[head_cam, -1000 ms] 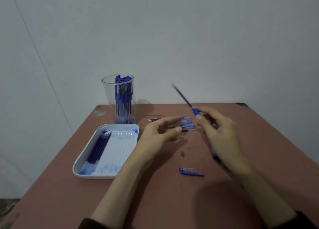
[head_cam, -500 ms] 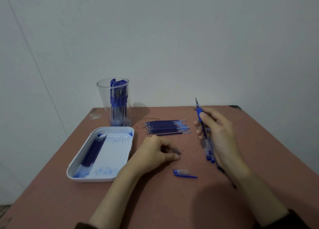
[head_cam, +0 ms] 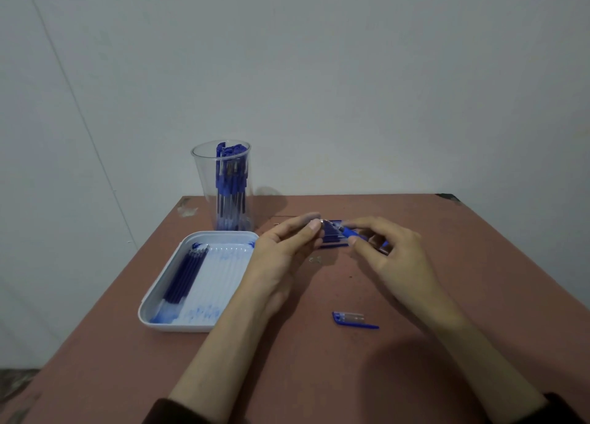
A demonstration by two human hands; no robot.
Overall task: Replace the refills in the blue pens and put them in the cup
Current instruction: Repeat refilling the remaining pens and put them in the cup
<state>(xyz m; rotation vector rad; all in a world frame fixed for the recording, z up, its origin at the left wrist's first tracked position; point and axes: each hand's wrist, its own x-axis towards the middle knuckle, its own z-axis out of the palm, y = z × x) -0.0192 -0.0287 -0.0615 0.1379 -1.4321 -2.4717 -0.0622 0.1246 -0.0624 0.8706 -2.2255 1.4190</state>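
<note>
Presently, the cup [head_cam: 204, 181] is found back left, well apart. A small silvery piece [head_cam: 320, 223], seemingly the tip, is pinched by the left hand [head_cam: 281, 251]; just right of it the blue pen [head_cam: 348, 232], lying crosswise, nose leftward, is gripped by the right hand [head_cam: 396, 260].

I see a plain pale wall [head_cam: 351, 72] filling the upper half, a thin seam [head_cam: 79, 104] slanting down its left side. A reddish-brown table [head_cam: 319, 375] stands before it, chipped dark at its far right corner [head_cam: 448, 197]. The light is dim, even. Mottled floor [head_cam: 12, 382] shows at lower left.
</note>
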